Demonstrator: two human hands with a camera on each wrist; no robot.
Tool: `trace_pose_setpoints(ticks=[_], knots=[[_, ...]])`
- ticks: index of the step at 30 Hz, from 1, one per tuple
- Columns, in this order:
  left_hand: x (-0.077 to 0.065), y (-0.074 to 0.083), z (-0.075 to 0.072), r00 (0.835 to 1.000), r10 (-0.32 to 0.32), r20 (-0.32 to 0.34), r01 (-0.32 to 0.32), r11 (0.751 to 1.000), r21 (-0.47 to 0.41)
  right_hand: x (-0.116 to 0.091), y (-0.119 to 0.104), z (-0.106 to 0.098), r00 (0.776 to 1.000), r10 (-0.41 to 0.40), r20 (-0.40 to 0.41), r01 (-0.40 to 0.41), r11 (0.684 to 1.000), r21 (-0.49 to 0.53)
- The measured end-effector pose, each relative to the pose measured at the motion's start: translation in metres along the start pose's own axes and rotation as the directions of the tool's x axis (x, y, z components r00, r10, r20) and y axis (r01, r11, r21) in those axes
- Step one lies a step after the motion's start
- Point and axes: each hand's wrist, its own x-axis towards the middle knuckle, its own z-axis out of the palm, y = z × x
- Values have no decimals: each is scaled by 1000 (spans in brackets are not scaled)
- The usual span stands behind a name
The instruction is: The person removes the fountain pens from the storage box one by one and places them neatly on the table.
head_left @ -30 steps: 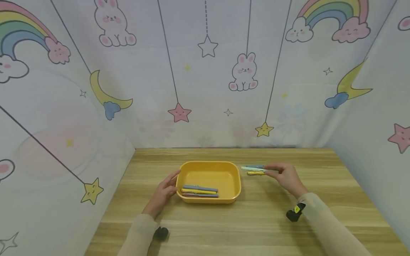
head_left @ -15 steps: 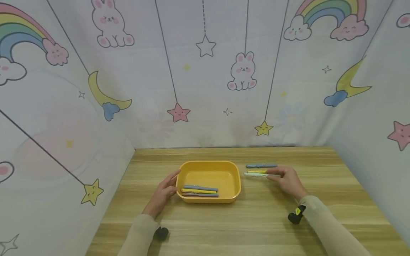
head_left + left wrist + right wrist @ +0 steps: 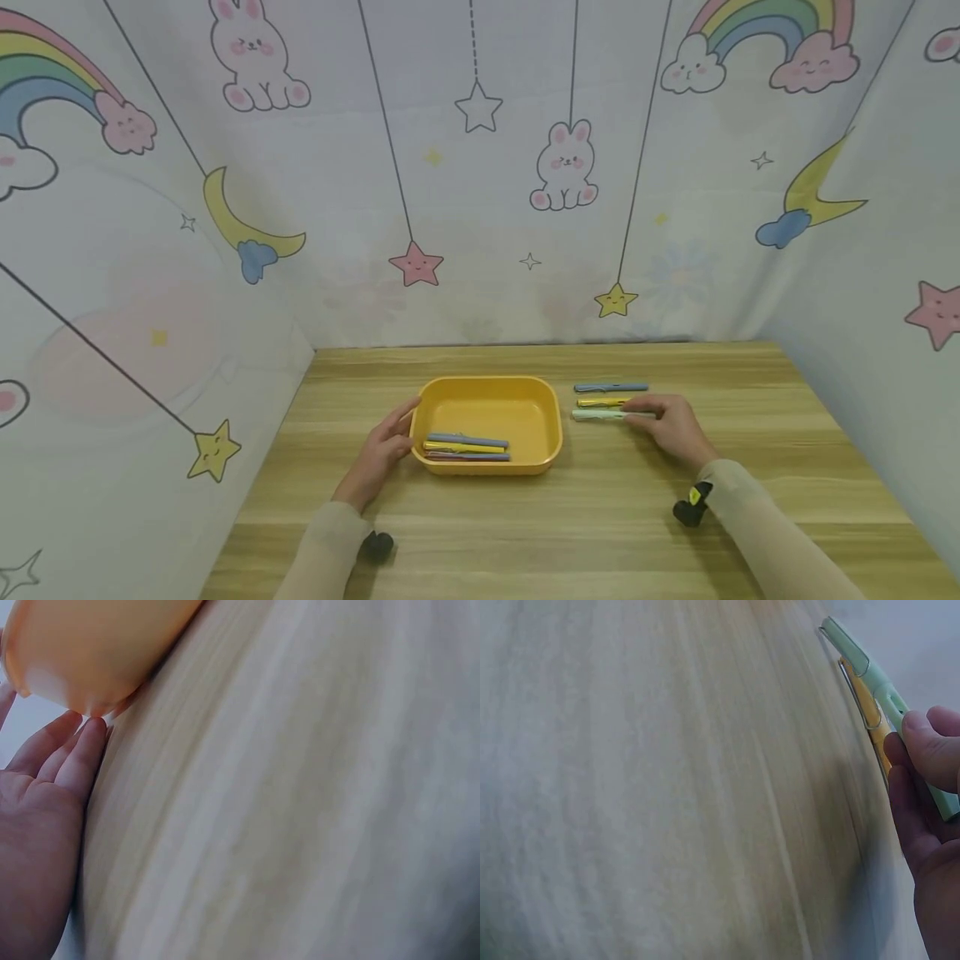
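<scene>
My right hand (image 3: pixel 671 427) pinches a mint-green pen (image 3: pixel 597 414) with a wire clip between thumb and fingers, low over the table. Just beyond it lies a yellow pen (image 3: pixel 600 402), partly hidden by the fingers; a blue-grey pen (image 3: pixel 611 387) is farther back. In the right wrist view, the mint pen (image 3: pixel 847 646) slants over the yellow one (image 3: pixel 866 694). At the yellow plastic tray (image 3: pixel 487 468), my left hand (image 3: pixel 381 457) touches the left end with extended fingers. The left wrist view has these fingertips against the tray's corner (image 3: pixel 94 671).
Inside the tray, along its near left side, lie a blue-grey pen (image 3: pixel 468 440), a yellow pen (image 3: pixel 465 447) and darker pens (image 3: pixel 468 457). The wooden table (image 3: pixel 517 533) meets a printed cloth backdrop (image 3: pixel 487 308) at the back and sides.
My right hand has brought the mint pen nearer, past the yellow pen. The three pens, bunched earlier, now lie in a spaced row. My left hand and the tray stay put.
</scene>
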Motion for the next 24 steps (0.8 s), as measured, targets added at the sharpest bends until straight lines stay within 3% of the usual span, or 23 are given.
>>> trace_pose_setpoints(ticks=[10,24], knots=[[-1,-2,0,1000,-1,-3,1,1000,21,2,6,2,1000,-28,-10,28,999,-28],[-2,0,0,1000,-16,-10,16,1000,2,0,5,7,993,-115,-32,109,983,-146]])
